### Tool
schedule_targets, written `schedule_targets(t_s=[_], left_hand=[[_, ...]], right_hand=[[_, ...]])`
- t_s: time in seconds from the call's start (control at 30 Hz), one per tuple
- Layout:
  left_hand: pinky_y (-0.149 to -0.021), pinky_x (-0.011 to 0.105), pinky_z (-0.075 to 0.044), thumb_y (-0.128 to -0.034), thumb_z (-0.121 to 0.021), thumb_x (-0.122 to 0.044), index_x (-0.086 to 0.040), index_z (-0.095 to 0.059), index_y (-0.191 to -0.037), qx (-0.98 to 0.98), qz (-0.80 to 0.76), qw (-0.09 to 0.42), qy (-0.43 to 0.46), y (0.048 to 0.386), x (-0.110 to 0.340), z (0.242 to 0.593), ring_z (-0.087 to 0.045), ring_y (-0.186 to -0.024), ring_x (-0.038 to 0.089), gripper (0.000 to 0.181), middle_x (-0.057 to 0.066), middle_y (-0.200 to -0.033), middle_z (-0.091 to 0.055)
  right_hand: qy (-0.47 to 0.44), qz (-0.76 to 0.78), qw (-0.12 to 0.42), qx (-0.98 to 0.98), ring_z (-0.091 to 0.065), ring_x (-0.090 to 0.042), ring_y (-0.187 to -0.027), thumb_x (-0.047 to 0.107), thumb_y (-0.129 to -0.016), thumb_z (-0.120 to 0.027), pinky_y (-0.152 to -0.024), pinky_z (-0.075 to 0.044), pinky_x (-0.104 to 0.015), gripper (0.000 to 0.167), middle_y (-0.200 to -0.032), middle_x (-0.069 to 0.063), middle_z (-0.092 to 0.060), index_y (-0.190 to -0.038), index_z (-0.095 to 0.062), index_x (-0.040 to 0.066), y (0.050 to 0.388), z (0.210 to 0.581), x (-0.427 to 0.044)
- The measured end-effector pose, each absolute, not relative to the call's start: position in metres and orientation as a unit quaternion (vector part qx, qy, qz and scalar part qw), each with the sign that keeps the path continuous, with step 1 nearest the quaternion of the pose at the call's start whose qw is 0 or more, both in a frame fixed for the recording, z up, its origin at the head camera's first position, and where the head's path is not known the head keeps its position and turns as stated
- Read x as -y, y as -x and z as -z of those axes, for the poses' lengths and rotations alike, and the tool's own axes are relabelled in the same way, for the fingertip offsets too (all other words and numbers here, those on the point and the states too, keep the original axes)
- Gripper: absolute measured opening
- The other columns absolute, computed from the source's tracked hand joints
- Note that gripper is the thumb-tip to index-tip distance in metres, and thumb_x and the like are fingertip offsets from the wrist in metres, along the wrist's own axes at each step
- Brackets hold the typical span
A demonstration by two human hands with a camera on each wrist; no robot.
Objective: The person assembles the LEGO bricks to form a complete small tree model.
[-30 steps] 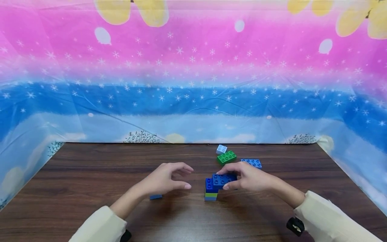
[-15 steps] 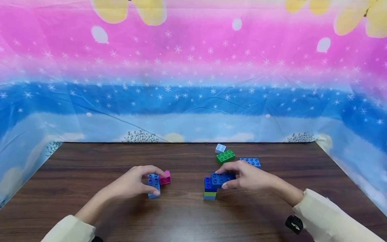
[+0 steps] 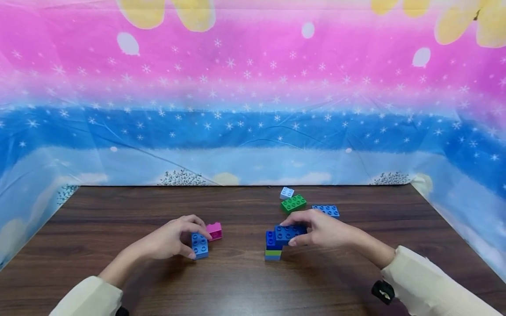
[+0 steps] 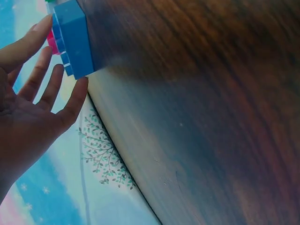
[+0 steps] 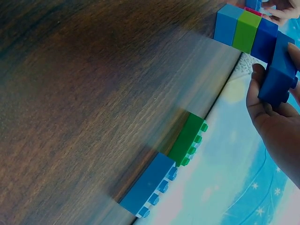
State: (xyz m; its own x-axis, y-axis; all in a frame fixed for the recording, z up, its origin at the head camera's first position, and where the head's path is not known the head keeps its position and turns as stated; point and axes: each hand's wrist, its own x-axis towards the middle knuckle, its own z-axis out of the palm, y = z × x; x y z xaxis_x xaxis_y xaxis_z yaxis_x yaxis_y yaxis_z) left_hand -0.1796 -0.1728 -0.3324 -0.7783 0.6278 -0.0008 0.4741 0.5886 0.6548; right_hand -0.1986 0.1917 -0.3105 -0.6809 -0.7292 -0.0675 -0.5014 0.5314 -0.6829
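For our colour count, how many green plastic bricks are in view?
2: a dark green rectangular plastic brick beyond the right hand; a lime green plastic brick stacked between blue ones. More may be hidden.

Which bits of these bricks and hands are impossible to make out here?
Head view: the right end of the held brick, covered by the right hand.
Left wrist view: most of the pink brick, behind the nearer blue brick.
Right wrist view: the rest of the left hand, cut off by the picture's edge.
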Motion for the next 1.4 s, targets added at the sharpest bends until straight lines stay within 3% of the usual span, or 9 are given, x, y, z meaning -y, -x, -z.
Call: schedule_targets(t_s=[0.43, 0.73, 0.9, 1.17, 1.4], left_hand=[[-0.084, 0.05, -0.04, -0.074, -0.072, -0.002, -0.013, -0.067, -0.105, -0.881, -0.334, 0.139, -0.306, 0.182, 0.175, 0.338, -0.037, -0.116, 0.037, 0.034, 0.009, -0.123, -0.05], [-0.079, 0.041, -0.039, -0.0728, -0.077, -0.024, -0.016, -0.068, -0.101, -0.894, -0.324, 0.095, -0.296, 0.184, 0.174, 0.343, -0.042, -0.105, 0.029, 0.031, 0.003, -0.112, -0.056], [-0.08, 0.044, -0.04, -0.0705, -0.078, -0.029, -0.017, -0.069, -0.1, -0.902, -0.319, 0.092, -0.276, 0.183, 0.173, 0.344, -0.041, -0.104, 0.029, 0.033, 0.004, -0.111, -0.054], [-0.081, 0.048, -0.04, -0.0689, -0.079, -0.014, -0.017, -0.068, -0.102, -0.903, -0.321, 0.115, -0.26, 0.182, 0.174, 0.343, -0.04, -0.104, 0.03, 0.035, 0.005, -0.11, -0.051], [-0.078, 0.04, -0.039, -0.0715, -0.077, -0.01, -0.018, -0.068, -0.099, -0.905, -0.311, 0.098, -0.273, 0.181, 0.173, 0.344, -0.043, -0.097, 0.024, 0.03, -0.001, -0.1, -0.054]], right_hand=[[0.358, 0.325, 0.176, -0.858, -0.056, -0.013, -0.097, 0.025, -0.086, -0.065, -0.078, -0.047, -0.033, 0.036, -0.112, 0.001, -0.058, -0.119, -0.057, 0.013, 0.198, 0.31, -0.191], [0.356, 0.326, 0.177, -0.858, -0.054, -0.013, -0.087, 0.027, -0.086, -0.064, -0.07, -0.046, -0.03, 0.036, -0.111, 0.002, -0.058, -0.119, -0.057, 0.013, 0.198, 0.311, -0.192], [0.361, 0.328, 0.174, -0.856, -0.054, -0.013, -0.089, 0.026, -0.086, -0.064, -0.071, -0.046, -0.029, 0.036, -0.111, 0.001, -0.058, -0.119, -0.057, 0.013, 0.199, 0.311, -0.192], [0.362, 0.33, 0.172, -0.855, -0.055, -0.013, -0.09, 0.026, -0.086, -0.064, -0.073, -0.047, -0.03, 0.035, -0.111, 0.001, -0.058, -0.118, -0.057, 0.013, 0.198, 0.31, -0.192], [0.36, 0.33, 0.171, -0.856, -0.055, -0.013, -0.092, 0.026, -0.086, -0.064, -0.074, -0.047, -0.03, 0.035, -0.111, 0.001, -0.058, -0.118, -0.057, 0.013, 0.198, 0.31, -0.192]])
